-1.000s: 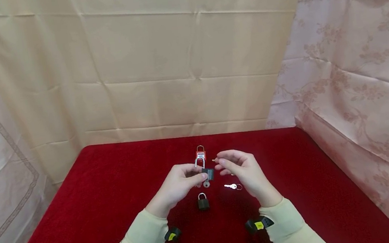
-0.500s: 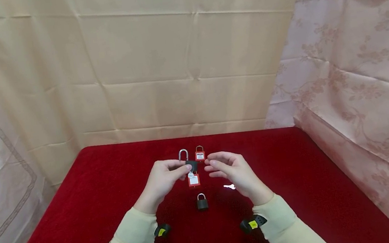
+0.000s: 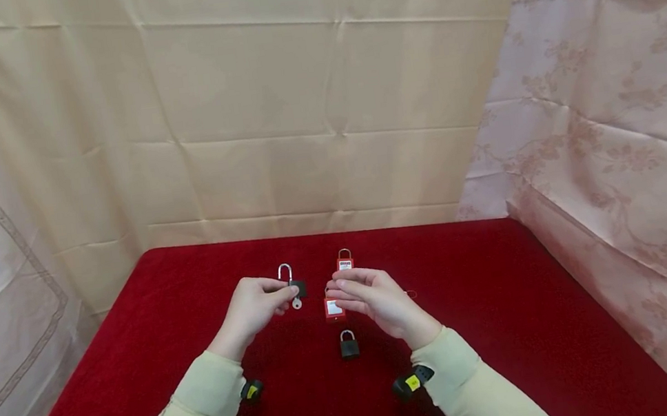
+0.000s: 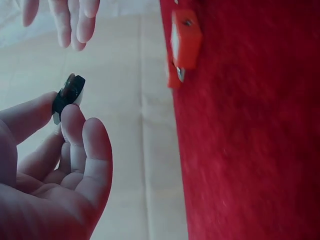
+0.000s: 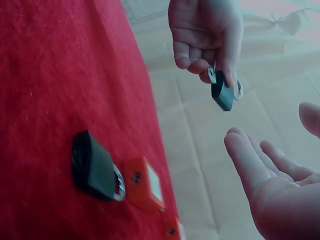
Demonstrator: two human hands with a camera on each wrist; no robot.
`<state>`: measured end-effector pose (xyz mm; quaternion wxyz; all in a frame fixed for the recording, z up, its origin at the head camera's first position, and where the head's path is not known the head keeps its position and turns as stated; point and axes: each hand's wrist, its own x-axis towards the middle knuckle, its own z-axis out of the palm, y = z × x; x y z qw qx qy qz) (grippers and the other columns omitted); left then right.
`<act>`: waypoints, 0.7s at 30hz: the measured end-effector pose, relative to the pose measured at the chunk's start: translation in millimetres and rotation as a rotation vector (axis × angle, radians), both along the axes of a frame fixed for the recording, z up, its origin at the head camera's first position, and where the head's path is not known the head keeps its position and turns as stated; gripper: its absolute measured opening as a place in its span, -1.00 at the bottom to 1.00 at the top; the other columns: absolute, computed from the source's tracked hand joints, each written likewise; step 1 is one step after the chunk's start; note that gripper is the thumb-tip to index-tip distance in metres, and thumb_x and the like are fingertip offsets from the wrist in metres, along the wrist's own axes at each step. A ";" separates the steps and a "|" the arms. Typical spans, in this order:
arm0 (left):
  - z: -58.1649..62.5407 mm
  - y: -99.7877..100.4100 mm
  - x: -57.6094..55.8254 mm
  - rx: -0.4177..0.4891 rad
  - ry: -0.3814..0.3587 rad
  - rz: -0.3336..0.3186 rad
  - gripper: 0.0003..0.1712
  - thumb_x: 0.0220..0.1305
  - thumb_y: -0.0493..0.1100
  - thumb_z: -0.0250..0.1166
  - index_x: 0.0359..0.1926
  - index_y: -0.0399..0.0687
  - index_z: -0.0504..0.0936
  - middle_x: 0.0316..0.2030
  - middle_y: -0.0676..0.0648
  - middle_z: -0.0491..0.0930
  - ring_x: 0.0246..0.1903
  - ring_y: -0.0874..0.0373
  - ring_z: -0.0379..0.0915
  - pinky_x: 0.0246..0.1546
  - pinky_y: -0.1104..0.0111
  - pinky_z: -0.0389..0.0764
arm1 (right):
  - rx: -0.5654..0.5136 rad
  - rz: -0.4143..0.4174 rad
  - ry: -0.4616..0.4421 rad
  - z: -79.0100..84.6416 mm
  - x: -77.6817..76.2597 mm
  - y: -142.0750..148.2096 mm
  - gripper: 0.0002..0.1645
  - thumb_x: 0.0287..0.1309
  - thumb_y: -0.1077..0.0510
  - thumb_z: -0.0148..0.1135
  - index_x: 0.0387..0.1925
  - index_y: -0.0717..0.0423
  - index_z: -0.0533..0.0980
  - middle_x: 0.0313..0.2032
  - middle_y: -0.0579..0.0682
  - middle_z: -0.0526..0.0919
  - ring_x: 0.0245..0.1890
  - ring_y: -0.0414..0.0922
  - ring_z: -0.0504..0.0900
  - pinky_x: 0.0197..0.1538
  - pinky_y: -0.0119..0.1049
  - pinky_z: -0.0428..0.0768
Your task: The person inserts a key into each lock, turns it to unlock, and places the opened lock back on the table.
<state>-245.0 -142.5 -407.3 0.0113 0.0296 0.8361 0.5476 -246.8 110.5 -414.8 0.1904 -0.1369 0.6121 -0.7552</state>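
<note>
My left hand (image 3: 257, 312) pinches a black padlock (image 5: 222, 92) between thumb and fingers, above the table. Its silver shackle (image 3: 284, 272) stands raised, and a key (image 3: 297, 303) sticks out of its bottom. To the right, my right hand (image 3: 372, 300) is held with fingers extended and nothing in its grasp, as the right wrist view shows. In the head view its fingers overlap a red padlock (image 3: 335, 310) with a white label. Closer to me lies another black padlock (image 3: 349, 349), its shackle closed.
A second red padlock (image 3: 345, 262) lies farther back on the red-covered table (image 3: 498, 326). Beside my right hand a small key ring (image 3: 411, 293) shows, with the rest of it hidden. Beige cloth (image 3: 320, 98) hangs behind the table.
My left hand has moved left with the black padlock, its key still in it, away from the middle. The right hand has also shifted left, now overlapping the nearer red padlock.
</note>
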 end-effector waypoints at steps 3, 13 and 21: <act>-3.6 -6.4 -1.9 -0.038 0.006 0.008 -0.78 0.27 -0.20 0.43 -0.18 -0.32 0.78 -0.39 -0.23 0.73 -0.37 -0.14 0.67 -0.26 0.03 0.68 | 0.002 0.013 -0.030 -5.0 -0.9 -10.9 -0.42 0.43 0.18 0.23 0.33 0.39 0.35 0.22 0.31 0.55 0.25 0.17 0.55 0.25 -0.04 0.49; -16.3 -26.3 -7.8 -0.137 -0.100 -0.009 -0.81 0.31 -0.22 0.39 -0.20 -0.31 0.75 -0.43 -0.19 0.71 -0.40 -0.04 0.65 -0.28 0.13 0.70 | 0.038 0.060 -0.097 -18.0 -1.8 -42.8 -0.36 0.45 0.17 0.18 0.41 0.37 0.26 0.33 0.32 0.41 0.34 0.24 0.42 0.25 -0.03 0.50; -24.5 -43.3 -10.8 -0.186 -0.156 -0.004 -0.84 0.32 -0.25 0.38 -0.23 -0.31 0.76 -0.50 -0.12 0.68 -0.46 0.05 0.61 -0.36 0.19 0.69 | 0.055 0.094 -0.139 -25.4 -3.6 -60.7 -0.23 0.42 0.14 0.22 0.46 0.40 0.15 0.38 0.37 0.31 0.35 0.27 0.39 0.26 0.00 0.50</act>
